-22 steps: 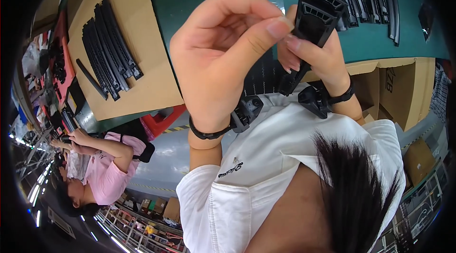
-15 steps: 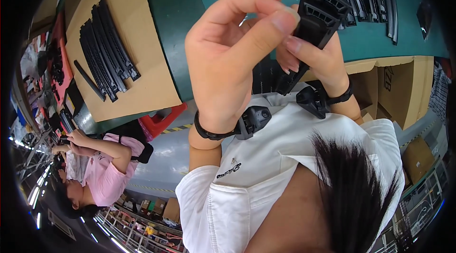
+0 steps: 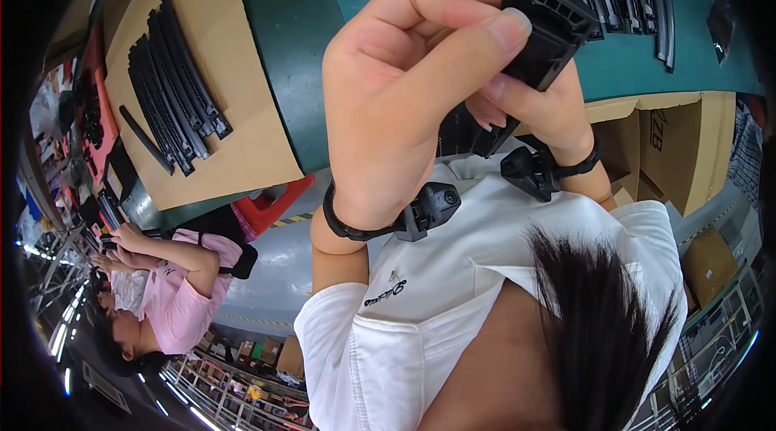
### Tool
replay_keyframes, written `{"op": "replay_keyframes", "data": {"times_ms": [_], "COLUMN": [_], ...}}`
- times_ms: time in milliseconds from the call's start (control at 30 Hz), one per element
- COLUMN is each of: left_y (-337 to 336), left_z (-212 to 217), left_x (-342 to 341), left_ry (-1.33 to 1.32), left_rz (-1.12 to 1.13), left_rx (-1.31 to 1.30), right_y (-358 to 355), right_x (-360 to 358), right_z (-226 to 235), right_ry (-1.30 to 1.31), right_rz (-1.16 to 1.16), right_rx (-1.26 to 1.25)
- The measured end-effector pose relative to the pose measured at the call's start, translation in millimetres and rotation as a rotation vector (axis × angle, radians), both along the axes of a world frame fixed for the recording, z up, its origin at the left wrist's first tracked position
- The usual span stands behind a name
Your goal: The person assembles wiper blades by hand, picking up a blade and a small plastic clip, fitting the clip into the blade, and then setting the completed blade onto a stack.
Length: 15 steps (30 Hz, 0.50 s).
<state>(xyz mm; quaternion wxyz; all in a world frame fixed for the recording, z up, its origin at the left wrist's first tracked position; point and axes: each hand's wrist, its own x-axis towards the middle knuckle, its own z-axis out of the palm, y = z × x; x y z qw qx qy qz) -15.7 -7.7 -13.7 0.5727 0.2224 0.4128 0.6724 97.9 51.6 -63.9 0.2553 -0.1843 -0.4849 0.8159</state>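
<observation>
Green-topped table (image 3: 291,67) fills our view, a cardboard sheet (image 3: 234,148) on it carrying a row of black plastic strips (image 3: 174,83). Above it our left hand (image 3: 396,99) and right hand (image 3: 541,107) both grip one black ribbed plastic part (image 3: 541,19), thumbs pressed against it. Nearby, a co-worker in pink (image 3: 178,302) works.

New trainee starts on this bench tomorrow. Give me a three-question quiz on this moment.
1. True or false: both hands grip one black ribbed plastic part.
2. The row of long black strips lies on: A) brown cardboard sheet B) red stool C) white cloth
3. What is strapped to each wrist?

Key: 1. True: left hand and right hand pinch it together. 2. A. 3. A black band with a small black device.
</observation>
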Motion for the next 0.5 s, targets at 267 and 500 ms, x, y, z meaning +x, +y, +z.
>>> {"op": "replay_keyframes", "data": {"times_ms": [267,500], "left_y": [-1.3,-1.4], "left_z": [0.2,1.3], "left_x": [2.0,3.8], "left_ry": [-0.023,-0.012], "left_rz": [0.045,0.064], "left_rx": [0.006,0.003], "right_y": [-0.6,-0.4], "right_x": [-1.1,-1.2], "right_z": [1.2,1.5], "right_ry": [-0.009,-0.017], "right_rz": [-0.002,-0.01], "right_rx": [-0.002,0.045]}}
